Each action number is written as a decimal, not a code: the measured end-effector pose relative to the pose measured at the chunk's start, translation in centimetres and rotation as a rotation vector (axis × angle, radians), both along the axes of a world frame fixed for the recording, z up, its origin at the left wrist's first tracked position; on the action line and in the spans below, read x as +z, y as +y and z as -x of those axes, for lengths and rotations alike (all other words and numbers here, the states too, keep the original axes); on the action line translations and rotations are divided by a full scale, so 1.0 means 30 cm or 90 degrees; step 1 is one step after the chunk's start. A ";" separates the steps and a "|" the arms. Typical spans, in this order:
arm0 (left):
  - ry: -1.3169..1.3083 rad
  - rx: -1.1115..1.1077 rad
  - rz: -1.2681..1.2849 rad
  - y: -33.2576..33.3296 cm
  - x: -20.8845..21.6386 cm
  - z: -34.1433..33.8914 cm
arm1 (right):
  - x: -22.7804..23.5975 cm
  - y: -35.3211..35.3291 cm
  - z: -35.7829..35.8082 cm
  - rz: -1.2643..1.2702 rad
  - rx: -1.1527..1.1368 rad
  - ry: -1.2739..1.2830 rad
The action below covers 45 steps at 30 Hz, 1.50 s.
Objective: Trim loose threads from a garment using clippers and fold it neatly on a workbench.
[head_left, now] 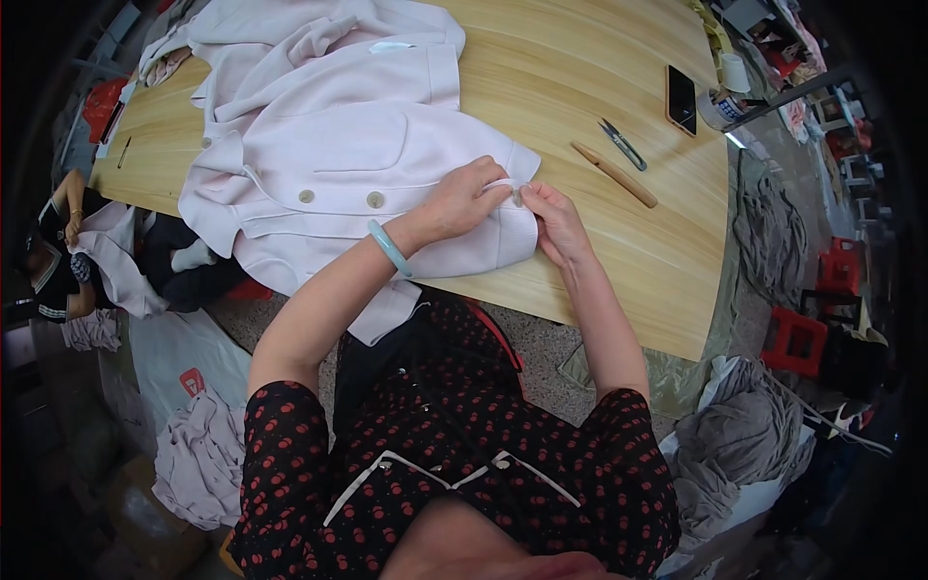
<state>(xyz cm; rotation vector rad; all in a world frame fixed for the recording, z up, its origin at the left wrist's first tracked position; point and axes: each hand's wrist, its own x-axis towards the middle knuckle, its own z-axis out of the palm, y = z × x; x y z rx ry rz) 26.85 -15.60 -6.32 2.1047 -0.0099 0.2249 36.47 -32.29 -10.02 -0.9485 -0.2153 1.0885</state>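
A pale pink knit coat [280,164] lies spread over the wooden table, its buttoned front toward me. Two round, greyish-tan buttons show on the front band, one of them a button [375,199] just left of my wrist. My left hand [464,201], below a pale green bangle [390,247], pinches the front band near the hem. Close beside it, my right hand [559,220] grips the same edge between thumb and fingers. Another small button [517,196] shows between the two hands. Fingertips partly hide the fabric there.
Right of the coat lie a pointed wooden stick [615,175], small thread snips [623,144] and a phone [681,100]. A jar [717,108] stands near the right edge. Another person [72,242] handles pale cloth at left. Grey fabric [739,425] is heaped at lower right.
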 end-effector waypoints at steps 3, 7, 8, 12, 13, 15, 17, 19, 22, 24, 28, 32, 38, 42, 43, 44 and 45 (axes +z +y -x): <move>-0.002 0.006 0.042 -0.008 0.013 0.017 | 0.046 -0.016 0.016 0.047 -0.009 -0.032; -0.029 -0.016 0.024 -0.009 0.028 0.028 | -0.005 -0.054 0.003 0.046 0.042 0.013; -0.029 -0.017 0.039 -0.010 0.030 0.031 | 0.006 -0.050 0.024 0.046 0.008 0.029; -0.011 -0.017 0.008 -0.013 0.047 0.056 | 0.063 -0.030 0.057 0.046 -0.034 -0.033; -0.012 -0.013 0.008 -0.018 0.062 0.067 | 0.080 -0.031 0.058 0.046 -0.031 -0.035; -0.082 0.052 -0.025 -0.033 0.090 0.101 | 0.109 -0.041 0.052 0.075 -0.050 -0.147; -0.068 0.064 -0.040 -0.026 0.103 0.141 | 0.128 -0.045 0.053 0.072 -0.037 -0.153; -0.054 0.076 -0.055 -0.003 0.109 0.187 | 0.127 -0.057 0.057 0.069 -0.024 -0.158; 0.074 0.048 -0.096 0.055 0.099 0.277 | 0.095 -0.109 0.074 0.114 -0.037 -0.210; 0.034 0.080 -0.273 0.104 0.065 0.366 | 0.073 -0.135 0.081 0.110 -0.134 -0.194; 0.011 0.131 -0.346 0.234 0.032 0.484 | 0.023 -0.133 0.065 0.058 -0.131 -0.062; 0.059 0.195 -0.378 0.323 0.036 0.535 | -0.015 -0.108 0.047 0.125 -0.183 -0.135; 0.178 0.172 -0.094 0.364 0.192 0.510 | 0.145 -0.108 0.006 0.133 -0.286 -0.401; 0.192 0.128 -0.208 0.417 0.070 0.479 | -0.067 -0.139 -0.113 0.325 -0.214 -0.591; 0.183 0.138 -0.235 0.440 0.026 0.492 | -0.062 -0.124 -0.099 0.502 -0.140 -0.710; 0.172 0.140 -0.261 0.443 0.012 0.489 | -0.034 -0.102 -0.074 0.506 -0.142 -0.710; 0.171 0.137 -0.259 0.448 0.000 0.486 | -0.004 -0.076 -0.051 0.514 -0.220 -0.871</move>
